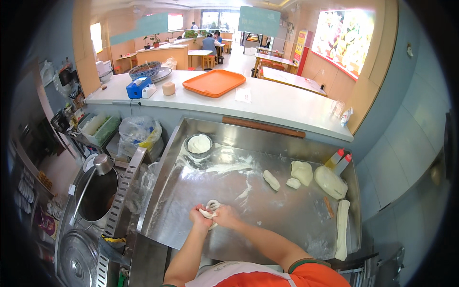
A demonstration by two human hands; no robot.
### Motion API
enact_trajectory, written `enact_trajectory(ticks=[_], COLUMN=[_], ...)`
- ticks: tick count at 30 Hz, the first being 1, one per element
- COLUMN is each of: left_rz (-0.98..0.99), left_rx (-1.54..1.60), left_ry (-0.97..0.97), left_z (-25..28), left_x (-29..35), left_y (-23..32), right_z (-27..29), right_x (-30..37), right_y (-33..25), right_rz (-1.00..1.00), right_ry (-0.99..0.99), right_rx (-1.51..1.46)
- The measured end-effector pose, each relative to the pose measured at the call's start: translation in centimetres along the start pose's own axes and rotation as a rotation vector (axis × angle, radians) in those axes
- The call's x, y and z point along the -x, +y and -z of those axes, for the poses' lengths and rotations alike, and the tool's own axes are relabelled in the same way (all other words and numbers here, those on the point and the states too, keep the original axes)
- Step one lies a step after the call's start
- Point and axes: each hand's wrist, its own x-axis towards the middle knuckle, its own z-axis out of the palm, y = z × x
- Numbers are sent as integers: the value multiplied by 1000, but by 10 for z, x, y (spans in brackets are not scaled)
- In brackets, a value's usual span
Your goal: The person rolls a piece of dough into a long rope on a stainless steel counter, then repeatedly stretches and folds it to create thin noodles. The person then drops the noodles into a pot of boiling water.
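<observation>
Close in front of me, a looped strand of white dough [213,204] is gripped between my two hands over the floured steel worktop [210,184]. My left hand [198,216] has its fingers closed round the dough's left part. From the right, my right hand [227,216] closes on the other side, its fingertips partly hidden. Further right lie a short dough roll [271,180], a small dough lump [293,183] and a larger dough piece [301,172]. Near the right wall of the worktop are a big smooth dough mass [330,182] and a long dough log [342,232].
A bowl of flour [199,144] stands far left on the worktop. Red-capped squeeze bottles [338,161] stand in its far right corner. Beyond the raised edge, a white counter [277,103] carries an orange tray [214,83]. On my left is a deep pot [98,198] with a ladle.
</observation>
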Motion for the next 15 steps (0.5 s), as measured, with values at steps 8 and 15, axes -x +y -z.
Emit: enact_trajectory(ticks=[8, 15], left_rz=[45, -58], left_rx=[-23, 43], left_ry=[26, 99], left_z=[-23, -63], left_x=[40, 45], left_y=[18, 10], right_z=[154, 8], right_x=[-36, -5], right_y=[134, 53], right_rz=[41, 159], right_ry=[912, -394], right_rx=[265, -20])
